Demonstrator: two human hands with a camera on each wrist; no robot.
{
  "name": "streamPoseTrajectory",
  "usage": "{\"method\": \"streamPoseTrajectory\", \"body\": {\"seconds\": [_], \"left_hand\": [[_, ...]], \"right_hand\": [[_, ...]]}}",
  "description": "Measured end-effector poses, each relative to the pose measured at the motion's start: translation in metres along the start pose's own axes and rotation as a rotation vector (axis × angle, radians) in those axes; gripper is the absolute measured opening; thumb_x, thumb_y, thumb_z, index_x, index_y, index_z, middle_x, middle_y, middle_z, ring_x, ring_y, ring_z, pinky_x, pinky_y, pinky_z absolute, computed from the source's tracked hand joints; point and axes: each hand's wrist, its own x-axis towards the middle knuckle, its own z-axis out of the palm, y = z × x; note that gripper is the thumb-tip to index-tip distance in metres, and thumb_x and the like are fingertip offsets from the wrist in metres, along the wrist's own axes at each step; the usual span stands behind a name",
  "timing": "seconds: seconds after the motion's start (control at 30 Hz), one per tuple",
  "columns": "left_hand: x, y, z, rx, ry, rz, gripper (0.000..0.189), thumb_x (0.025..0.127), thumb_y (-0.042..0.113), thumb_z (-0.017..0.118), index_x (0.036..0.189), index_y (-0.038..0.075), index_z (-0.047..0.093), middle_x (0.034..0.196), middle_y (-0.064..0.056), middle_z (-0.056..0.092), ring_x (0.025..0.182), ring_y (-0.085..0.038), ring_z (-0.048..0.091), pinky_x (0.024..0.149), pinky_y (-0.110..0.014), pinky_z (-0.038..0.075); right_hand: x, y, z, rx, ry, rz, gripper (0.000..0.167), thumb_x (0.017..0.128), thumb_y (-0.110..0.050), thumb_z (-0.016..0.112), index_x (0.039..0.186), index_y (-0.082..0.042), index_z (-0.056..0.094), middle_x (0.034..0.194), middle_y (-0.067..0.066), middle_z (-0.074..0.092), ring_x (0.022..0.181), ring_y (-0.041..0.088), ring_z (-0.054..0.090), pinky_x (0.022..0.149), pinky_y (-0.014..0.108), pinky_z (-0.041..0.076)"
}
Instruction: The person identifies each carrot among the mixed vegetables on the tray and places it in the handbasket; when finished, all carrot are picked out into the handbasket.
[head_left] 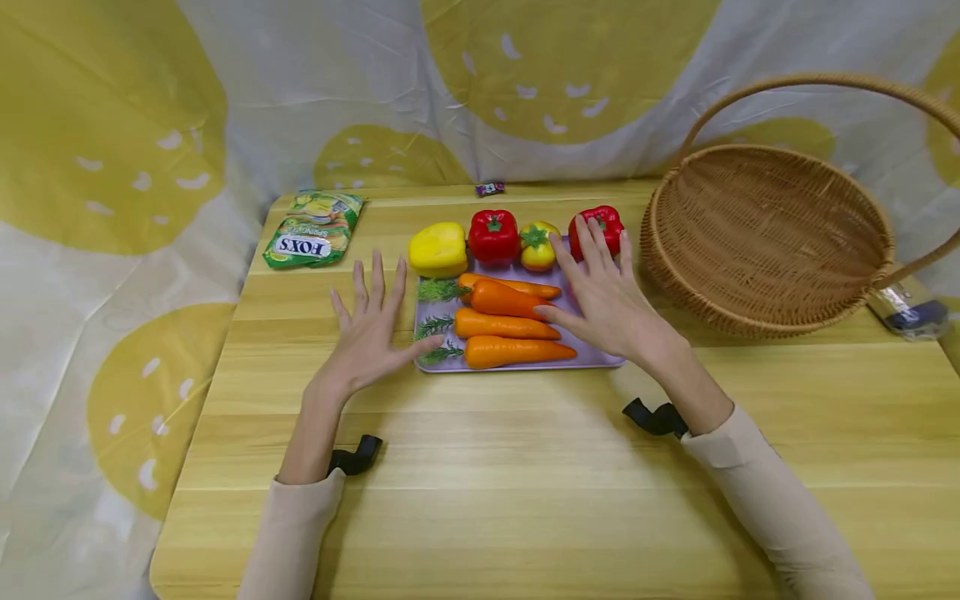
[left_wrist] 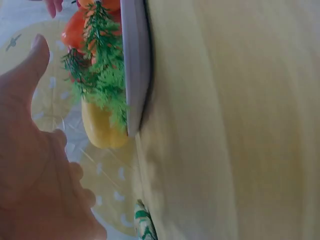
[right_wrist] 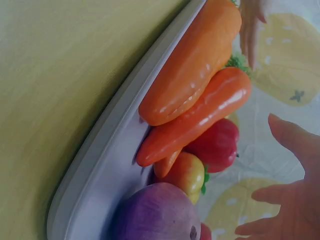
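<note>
Both hands are spread with nothing in them. My left hand (head_left: 366, 337) hovers at the left end of a lilac tray (head_left: 592, 352), thumb toward the carrot tops. Over the tray's right end is my right hand (head_left: 609, 310), its fingers overlapping a red bell pepper (head_left: 611, 223) in the head view. Several carrots (head_left: 517, 352) with green tops lie across the tray. Behind them sit a yellow pepper (head_left: 438, 250), another red bell pepper (head_left: 493, 237) and a yellow-red fruit (head_left: 536, 257) with a green calyx. A round purple vegetable (right_wrist: 155, 212), hidden from the head view, shows in the right wrist view.
A wicker basket (head_left: 765, 321) with a tall handle stands on the right, a clear packet (head_left: 909, 315) with dark contents beside it. At the back left lies a green FOX'S packet (head_left: 315, 227). A small purple wrapped sweet (head_left: 490, 189) is near the back edge, before a patterned curtain.
</note>
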Motion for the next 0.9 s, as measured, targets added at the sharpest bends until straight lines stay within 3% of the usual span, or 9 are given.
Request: {"method": "streamPoseTrajectory", "body": {"seconds": [0.23,0.57,0.9], "left_hand": [[-0.006,-0.010,0.003,-0.048,-0.116,0.005,0.125,0.085,0.070,0.069,0.166,0.024,-0.015,0.169,-0.011,-0.030,0.156,-0.045,-0.027,0.113,-0.080,-0.020],[0.007,-0.012,0.002,-0.116,-0.270,-0.033,0.134,0.081,0.060,0.082,0.165,0.027,-0.018,0.168,-0.017,-0.030,0.155,-0.046,-0.029,0.111,-0.081,-0.020],[0.015,-0.015,0.001,-0.137,-0.340,-0.077,0.139,0.077,0.059,0.086,0.164,0.031,-0.018,0.167,-0.016,-0.033,0.154,-0.042,-0.033,0.112,-0.080,-0.022]], "right_hand": [[0.001,-0.002,0.001,0.028,-0.026,-0.004,0.097,0.099,-0.058,0.059,0.168,-0.013,0.007,0.173,0.021,-0.014,0.161,0.042,-0.011,0.124,0.067,-0.016],[0.000,-0.005,0.001,0.084,-0.067,-0.022,0.096,0.099,-0.062,0.057,0.168,-0.020,0.004,0.174,0.011,-0.018,0.163,0.034,-0.010,0.127,0.066,-0.010],[0.000,-0.010,0.004,0.122,-0.076,-0.059,0.093,0.101,-0.058,0.058,0.168,-0.016,0.009,0.175,0.016,-0.012,0.163,0.034,-0.009,0.126,0.069,-0.007]]}}
